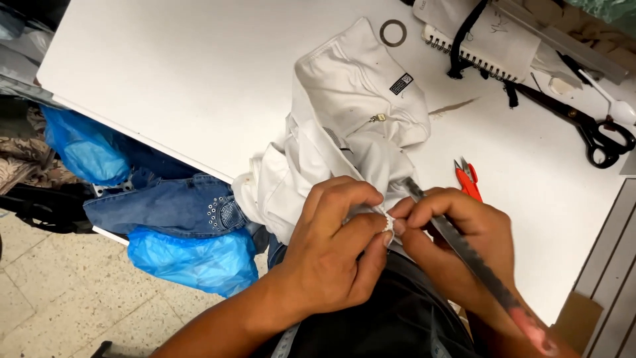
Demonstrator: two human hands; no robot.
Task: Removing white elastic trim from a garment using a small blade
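I observe a white garment point(344, 126) bunched in the centre of the frame, lying over the near edge of a white table point(165, 73) and running down toward the person's lap. The fabric is creased, with a small metal zipper pull point(378, 118) and a small dark rectangular label point(401, 83) showing on its upper fold. The left hand point(334, 248), lower centre, is closed on a pinched fold of the garment, thumb and fingers pressed together on the cloth. The right hand point(457, 242), just beside it, pinches the same fold at the fingertips and also holds a long, thin grey tool point(464, 252) that runs diagonally toward the lower right; I cannot tell what the tool is.

Packages and labels: blue plastic bags point(192, 258) sit at lower left below the table edge, with studded denim point(172, 205) between them. On the table, upper right, lie a spiral notebook point(490, 36), black scissors point(589, 129), a grey ring point(393, 32) and red thread snips point(469, 180).
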